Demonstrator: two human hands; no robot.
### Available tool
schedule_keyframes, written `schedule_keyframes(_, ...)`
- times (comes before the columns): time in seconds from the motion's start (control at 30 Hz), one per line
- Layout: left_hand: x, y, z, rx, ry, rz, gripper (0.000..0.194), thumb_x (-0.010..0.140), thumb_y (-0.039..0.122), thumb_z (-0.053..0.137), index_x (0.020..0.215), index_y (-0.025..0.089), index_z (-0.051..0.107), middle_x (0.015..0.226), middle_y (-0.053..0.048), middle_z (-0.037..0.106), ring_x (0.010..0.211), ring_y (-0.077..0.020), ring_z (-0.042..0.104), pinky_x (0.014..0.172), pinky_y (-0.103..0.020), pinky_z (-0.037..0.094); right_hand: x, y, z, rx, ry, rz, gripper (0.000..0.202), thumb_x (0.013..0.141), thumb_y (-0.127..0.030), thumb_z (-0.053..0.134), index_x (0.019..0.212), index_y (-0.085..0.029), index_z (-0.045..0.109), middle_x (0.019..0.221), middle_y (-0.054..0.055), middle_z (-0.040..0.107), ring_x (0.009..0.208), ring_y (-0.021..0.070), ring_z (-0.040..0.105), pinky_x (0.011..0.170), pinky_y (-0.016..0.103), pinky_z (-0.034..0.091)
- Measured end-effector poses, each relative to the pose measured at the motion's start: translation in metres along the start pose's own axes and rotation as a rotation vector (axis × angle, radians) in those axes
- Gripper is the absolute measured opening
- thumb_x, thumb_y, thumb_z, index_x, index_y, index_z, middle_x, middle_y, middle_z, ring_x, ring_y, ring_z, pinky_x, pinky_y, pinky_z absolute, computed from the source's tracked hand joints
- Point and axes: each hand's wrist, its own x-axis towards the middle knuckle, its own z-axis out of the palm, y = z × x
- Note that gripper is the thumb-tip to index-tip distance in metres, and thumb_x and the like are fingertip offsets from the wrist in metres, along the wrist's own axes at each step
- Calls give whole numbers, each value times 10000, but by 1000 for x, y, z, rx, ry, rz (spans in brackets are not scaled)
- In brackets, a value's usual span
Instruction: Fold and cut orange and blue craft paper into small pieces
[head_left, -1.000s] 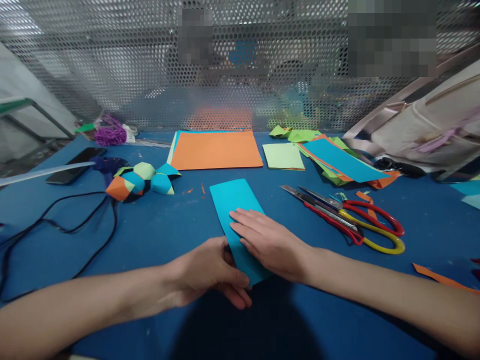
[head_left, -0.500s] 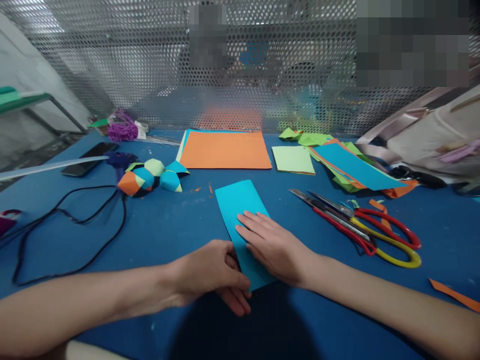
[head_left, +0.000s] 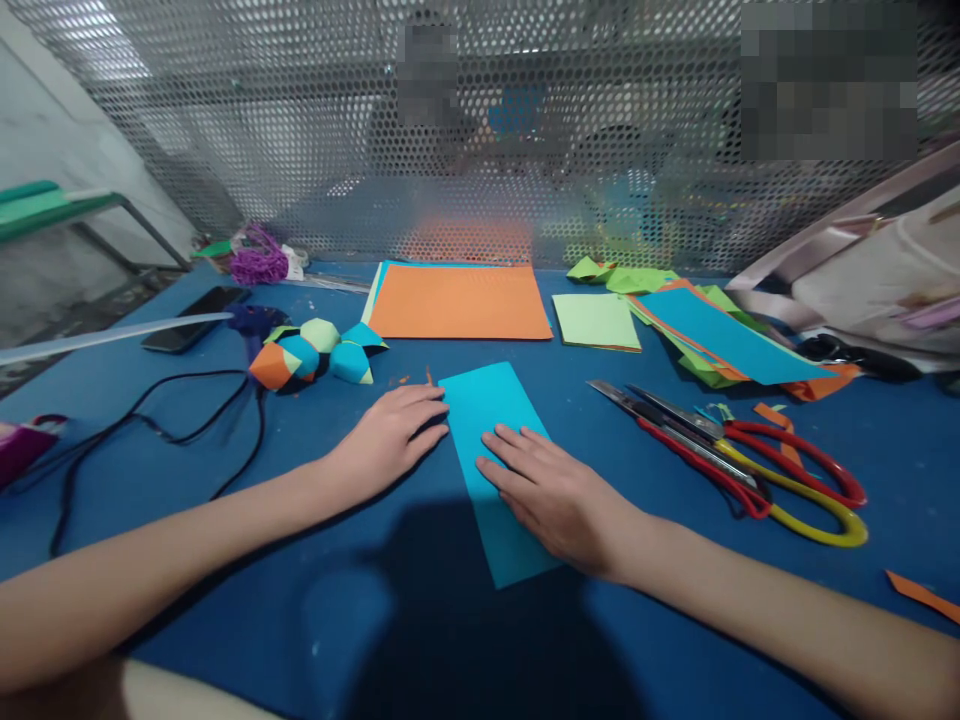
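Observation:
A blue sheet of paper [head_left: 487,410], long and narrow, lies flat on the blue table in front of me. My right hand [head_left: 540,480] rests flat across its right side with the fingers stretched out. At the sheet's upper left edge is my left hand [head_left: 394,435], fingers extended and their tips at the paper's border. Neither hand grips anything. Part of the sheet's right edge is hidden under my right palm.
Right of the sheet lie red- and yellow-handled scissors [head_left: 795,480]. Behind are an orange paper stack [head_left: 461,305], pale green squares [head_left: 596,320] and blue strips [head_left: 731,330]. Folded paper shapes [head_left: 300,355], a glue gun [head_left: 255,325], its black cable and a phone [head_left: 195,320] are left.
My left hand has moved from the sheet's lower left edge up to its upper left edge, its fingers straightening. My right hand stays on the paper.

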Motion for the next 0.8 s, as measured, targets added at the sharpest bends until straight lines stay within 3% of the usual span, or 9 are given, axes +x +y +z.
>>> schedule_keyframes(0.17, -3, -8, 13, 38, -17, 14, 259, 936, 315, 556, 1066, 176, 732, 1244, -141, 703, 1261, -274, 598, 1114, -477, 428, 0, 0, -1, 10, -14, 18, 394, 946, -124, 472, 1303, -147, 638, 1402, 182, 574, 1360, 320, 477, 1091, 542, 450)
schedule_keyframes(0.4, -2, -5, 10, 19, -4, 9, 265, 945, 318, 535, 1047, 153, 717, 1234, -166, 698, 1243, -294, 602, 1109, -502, 424, 1, -1, -1, -14, -44, 7, 399, 946, -115, 453, 1301, -124, 634, 1410, 196, 567, 1358, 335, 478, 1091, 553, 449)
schedule_keyframes(0.53, -6, 16, 11, -25, -8, 13, 270, 934, 351, 559, 1092, 160, 666, 1306, -171, 647, 1315, -286, 535, 1125, -490, 410, 1, -1, 1, -22, -62, 19, 415, 935, -105, 459, 1319, -124, 615, 1422, 202, 555, 1368, 342, 468, 1092, 576, 437)
schedule_keyframes(0.67, -19, 44, 17, -163, -175, 70, 273, 897, 381, 633, 1088, 186, 626, 1312, -154, 637, 1363, -301, 482, 1156, -506, 367, 1, -3, 0, -41, -116, 46, 407, 953, -152, 453, 1336, -124, 587, 1455, 199, 525, 1393, 336, 438, 1116, 565, 411)
schedule_keyframes(0.8, -27, 52, 22, -198, -225, 122, 318, 893, 423, 647, 1066, 164, 584, 1349, -186, 585, 1369, -308, 464, 1154, -503, 364, 2, -3, -2, -39, -125, 52, 406, 987, -171, 393, 1352, -103, 556, 1477, 190, 506, 1407, 325, 420, 1145, 541, 376)
